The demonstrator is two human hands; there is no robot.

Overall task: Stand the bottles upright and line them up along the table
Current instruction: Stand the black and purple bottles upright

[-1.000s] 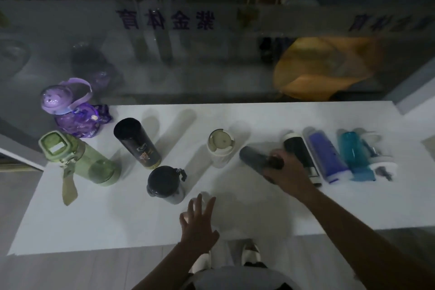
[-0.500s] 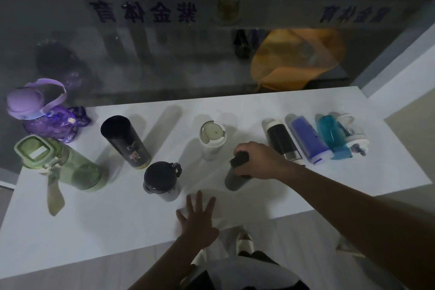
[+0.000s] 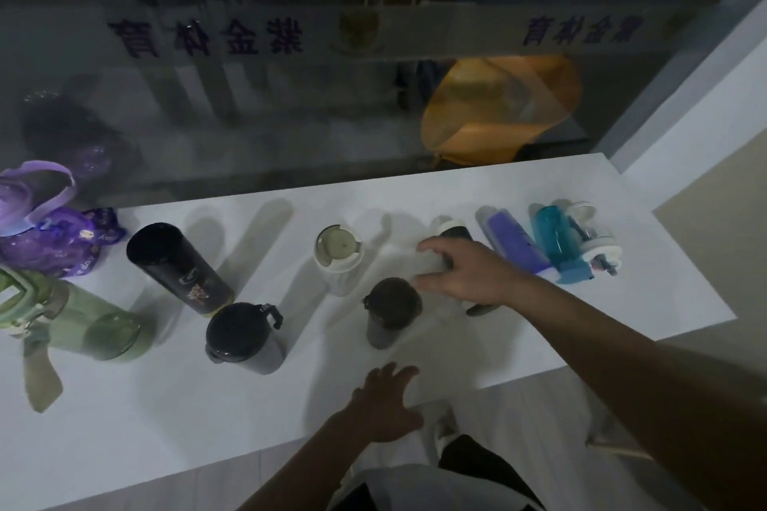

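A dark grey bottle (image 3: 392,311) stands upright on the white table (image 3: 166,407), free of any hand. My right hand (image 3: 469,274) hovers just right of it, fingers spread, over a black bottle with a white cap (image 3: 452,229) that lies on its side. Further right lie a purple-blue bottle (image 3: 514,247), a teal bottle (image 3: 558,245) and a clear one with a white lid (image 3: 595,241). Upright to the left are a cream cup (image 3: 338,257), a dark mug (image 3: 245,338), a black tumbler (image 3: 178,270), a green bottle (image 3: 83,319) and a purple bottle (image 3: 41,236). My left hand (image 3: 382,407) rests flat at the table's near edge.
A glass wall (image 3: 373,104) with printed lettering runs right behind the table's far edge. The table's right end (image 3: 705,286) lies close beyond the lying bottles. My legs and shoes show below the near edge.
My right hand lifted the dark grey bottle from lying, stood it upright and let go. It has moved right, over the black bottle. The left hand stayed put.
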